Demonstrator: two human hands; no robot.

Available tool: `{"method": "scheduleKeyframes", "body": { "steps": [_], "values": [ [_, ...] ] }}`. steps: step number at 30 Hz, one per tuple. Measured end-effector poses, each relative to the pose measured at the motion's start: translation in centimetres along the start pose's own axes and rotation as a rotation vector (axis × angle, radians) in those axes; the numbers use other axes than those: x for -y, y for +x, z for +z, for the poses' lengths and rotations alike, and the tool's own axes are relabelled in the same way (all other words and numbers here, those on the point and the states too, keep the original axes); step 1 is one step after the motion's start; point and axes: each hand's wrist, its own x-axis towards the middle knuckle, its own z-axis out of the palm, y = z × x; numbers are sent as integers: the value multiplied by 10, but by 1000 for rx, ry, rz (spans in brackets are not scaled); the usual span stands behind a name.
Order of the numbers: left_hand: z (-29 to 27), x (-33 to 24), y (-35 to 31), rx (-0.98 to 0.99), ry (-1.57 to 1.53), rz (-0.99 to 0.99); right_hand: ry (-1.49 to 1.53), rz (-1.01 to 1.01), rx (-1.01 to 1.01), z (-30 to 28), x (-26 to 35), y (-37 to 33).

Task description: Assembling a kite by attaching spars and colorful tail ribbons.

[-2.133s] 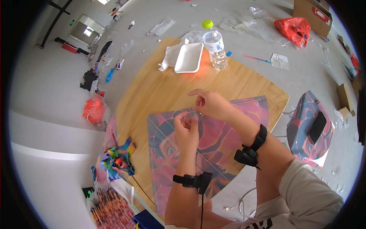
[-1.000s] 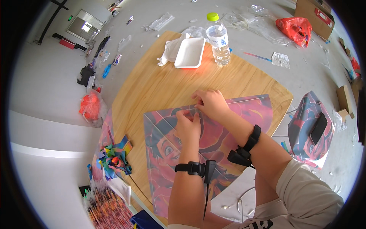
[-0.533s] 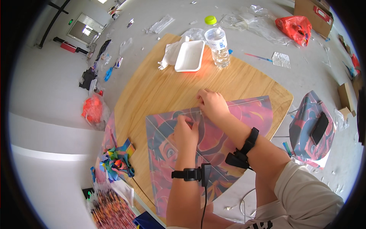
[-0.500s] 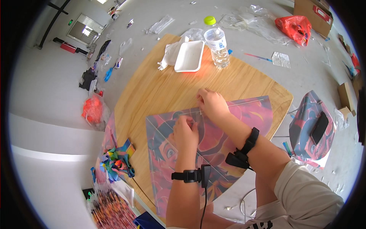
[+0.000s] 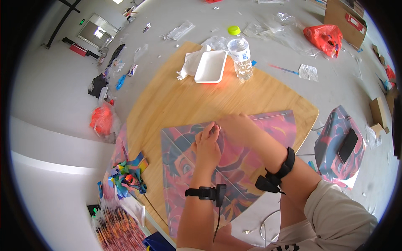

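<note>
Table (image 5: 167, 96), wood top, fills frame ctr. Printed sheet (image 5: 232, 157), pink/blue, film-like, lies on it, ctr to lower ctr; its lower edge seems to overhang the table's near side, so an uneven tug could prob. slide or crease it. L forearm (image 5: 194, 221) crosses the sheet, hiding part of the print, & is cut off at frame bottom. Bottle (image 5: 240, 58), clear w/ green cap, stands upright, upper ctr; white tray (image 5: 211, 67) just L of it. Both well apart from the hands, so low knock risk. R hand (image 5: 239, 129), ctr, is motion-blurred at sheet's upper edge: can't tell its grip. L hand (image 5: 208, 146), just beside: fingers curled, thumb near index; can't tell if anything's pinched. Thin pale rod (image 5: 270, 116) along upper edge could bend if pressed; its L part is hard to make out.
</note>
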Motion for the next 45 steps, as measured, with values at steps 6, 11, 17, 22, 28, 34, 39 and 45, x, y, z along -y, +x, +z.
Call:
{"method": "scheduleKeyframes", "body": {
  "steps": [6, 11, 17, 22, 28, 34, 39, 45],
  "values": [
    [-25, 17, -20, -310, -658, -177, -257, 0, -44, 28, 23, -30],
    [-92, -20, -110, -350, -979, -426, -320, 1, -123, 33, 26, -37],
    [-128, -28, -229, -201, -913, -515, -391, 88, -104, 34, 41, -34],
    [-133, -90, -277, -2, -540, -410, -173, 65, -115, -5, 52, -38],
    [-63, -96, -283, -36, -147, -120, 428, -227, -190, -153, 119, -85],
    [8, -76, -274, -120, 312, -161, 1479, -943, 207, -242, 178, -230],
    [21, -64, -257, -162, 264, -99, 1830, -1220, 534, -278, 212, -293],
    [17, -54, -237, -79, 204, -113, 1882, -1286, 563, -280, 215, -329]
  ]
}}
